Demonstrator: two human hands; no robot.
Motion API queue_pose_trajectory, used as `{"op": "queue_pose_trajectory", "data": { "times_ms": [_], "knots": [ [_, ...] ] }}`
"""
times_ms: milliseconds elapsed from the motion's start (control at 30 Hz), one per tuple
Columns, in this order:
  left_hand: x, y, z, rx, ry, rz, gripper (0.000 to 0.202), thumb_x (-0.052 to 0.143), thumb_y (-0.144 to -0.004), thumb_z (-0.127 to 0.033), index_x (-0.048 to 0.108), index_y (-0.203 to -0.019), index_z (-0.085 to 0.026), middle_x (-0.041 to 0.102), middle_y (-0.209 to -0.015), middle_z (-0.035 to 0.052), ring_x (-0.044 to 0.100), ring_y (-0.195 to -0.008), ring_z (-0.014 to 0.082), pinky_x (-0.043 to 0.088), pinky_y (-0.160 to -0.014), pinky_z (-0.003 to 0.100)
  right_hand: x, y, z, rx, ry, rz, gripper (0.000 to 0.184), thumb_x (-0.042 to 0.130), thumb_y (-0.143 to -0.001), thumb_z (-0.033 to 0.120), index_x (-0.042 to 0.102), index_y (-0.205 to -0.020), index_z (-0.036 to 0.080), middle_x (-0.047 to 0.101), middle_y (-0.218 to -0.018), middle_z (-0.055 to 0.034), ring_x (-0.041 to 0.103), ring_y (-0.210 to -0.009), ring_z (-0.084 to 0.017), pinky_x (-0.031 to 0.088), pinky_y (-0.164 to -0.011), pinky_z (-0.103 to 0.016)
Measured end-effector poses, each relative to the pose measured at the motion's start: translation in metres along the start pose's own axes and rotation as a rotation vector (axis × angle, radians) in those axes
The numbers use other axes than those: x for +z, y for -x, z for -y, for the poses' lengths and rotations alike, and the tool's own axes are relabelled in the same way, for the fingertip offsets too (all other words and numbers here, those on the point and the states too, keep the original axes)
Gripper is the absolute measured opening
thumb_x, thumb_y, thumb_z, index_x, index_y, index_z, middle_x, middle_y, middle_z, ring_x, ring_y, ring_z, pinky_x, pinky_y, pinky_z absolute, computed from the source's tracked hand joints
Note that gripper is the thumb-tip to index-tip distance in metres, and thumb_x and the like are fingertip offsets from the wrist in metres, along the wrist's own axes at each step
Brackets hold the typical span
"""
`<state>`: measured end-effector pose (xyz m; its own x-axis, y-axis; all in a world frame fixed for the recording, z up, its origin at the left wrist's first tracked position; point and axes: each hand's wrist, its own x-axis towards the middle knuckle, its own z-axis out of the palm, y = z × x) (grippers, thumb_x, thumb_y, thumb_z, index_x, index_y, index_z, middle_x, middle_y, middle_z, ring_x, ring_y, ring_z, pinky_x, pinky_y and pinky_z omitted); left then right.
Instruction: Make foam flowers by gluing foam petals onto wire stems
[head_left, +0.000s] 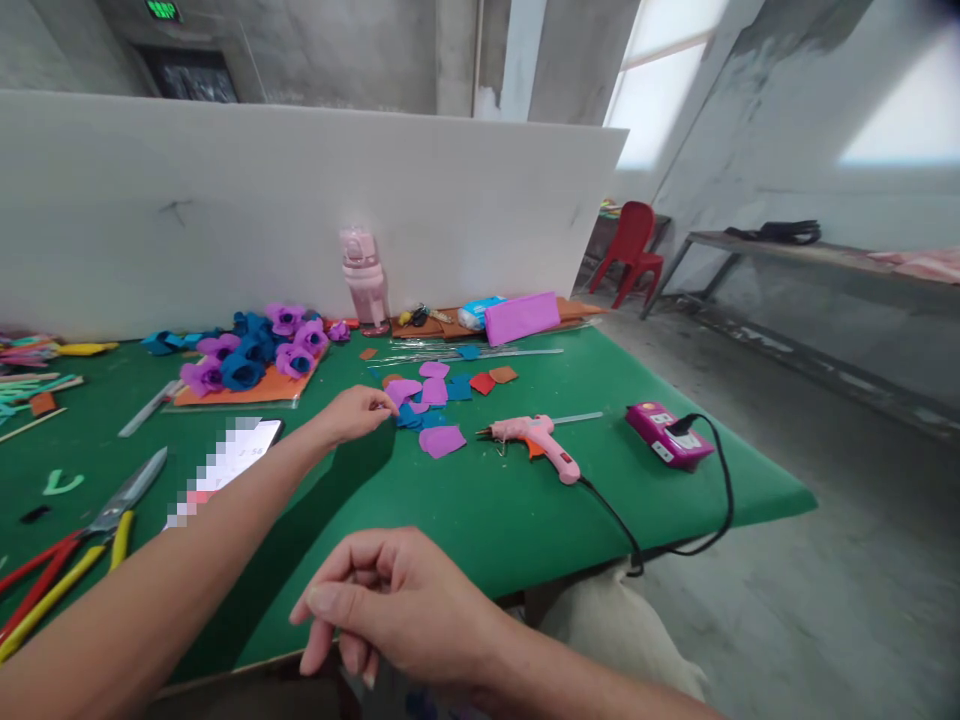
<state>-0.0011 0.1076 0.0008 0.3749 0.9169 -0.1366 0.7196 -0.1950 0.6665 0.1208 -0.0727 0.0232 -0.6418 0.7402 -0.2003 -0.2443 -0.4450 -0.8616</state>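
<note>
My left hand (358,414) reaches across the green table to the left edge of a scatter of cut petals. Its fingers are pinched together, and what they hold, if anything, is too small to make out. Purple petals (442,440), blue petals (459,388) and a red petal (482,383) lie around its fingertips. My right hand (397,605) hovers over the near table edge, fingers loosely curled and apart, with nothing visible in it. To the right of the petals rests a pink hot glue gun (529,435) with a clear glue stick in its back.
Purple and blue paper flowers (255,350) sit on an orange sheet at the left. Shears (112,515) and a phone (262,440) lie nearer. A pink bottle (365,285) stands by the white board (465,210). The gun's cord runs over the edge beside a magenta power box (664,440).
</note>
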Motion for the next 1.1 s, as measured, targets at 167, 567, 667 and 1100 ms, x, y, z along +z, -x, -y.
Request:
{"op": "queue_pose_trajectory", "data": {
  "times_ms": [167, 567, 667, 1100],
  "knots": [
    [0.004, -0.031, 0.0, -0.036, -0.127, -0.038, 0.039, 0.046, -0.069, -0.026, 0.064, -0.101, -0.014, 0.045, -0.044, -0.0049, 0.037, -0.039, 0.0105, 0.026, -0.043, 0.022, 0.0, 0.001, 0.006, 0.008, 0.002, -0.001, 0.018, 0.057, -0.074, 0.031, 0.056, -0.072, 0.013, 0.055, -0.058, 0.003, 0.039, -0.04, -0.002, 0.033, -0.039, -0.013],
    [0.038, -0.05, -0.015, 0.132, -0.318, -0.069, 0.007, 0.057, -0.057, -0.017, 0.059, -0.051, -0.017, 0.058, -0.053, -0.0012, 0.05, -0.054, 0.0121, 0.033, -0.052, 0.022, -0.009, -0.005, 0.0, -0.08, 0.131, -0.087, 0.019, 0.057, -0.074, 0.032, 0.058, -0.076, 0.014, 0.056, -0.06, 0.0024, 0.04, -0.043, -0.003, 0.032, -0.039, -0.014],
    [0.02, -0.032, -0.01, 0.145, -0.287, -0.113, 0.008, 0.051, -0.059, -0.017, 0.057, -0.053, -0.018, 0.058, -0.055, -0.0011, 0.051, -0.056, 0.0127, 0.035, -0.053, 0.022, -0.012, -0.002, 0.003, -0.114, 0.156, -0.11, 0.019, 0.055, -0.075, 0.032, 0.058, -0.075, 0.014, 0.057, -0.06, 0.002, 0.04, -0.044, -0.004, 0.032, -0.04, -0.014],
    [0.011, -0.03, -0.011, 0.25, -0.594, -0.161, 0.023, 0.056, -0.069, -0.029, 0.07, -0.086, -0.022, 0.067, -0.087, 0.0072, 0.059, -0.082, 0.0229, 0.04, -0.068, 0.027, -0.004, 0.008, -0.002, -0.122, 0.159, -0.08, 0.013, 0.056, -0.075, 0.028, 0.061, -0.077, 0.016, 0.056, -0.06, 0.0024, 0.042, -0.045, -0.004, 0.032, -0.041, -0.013]
  ]
}}
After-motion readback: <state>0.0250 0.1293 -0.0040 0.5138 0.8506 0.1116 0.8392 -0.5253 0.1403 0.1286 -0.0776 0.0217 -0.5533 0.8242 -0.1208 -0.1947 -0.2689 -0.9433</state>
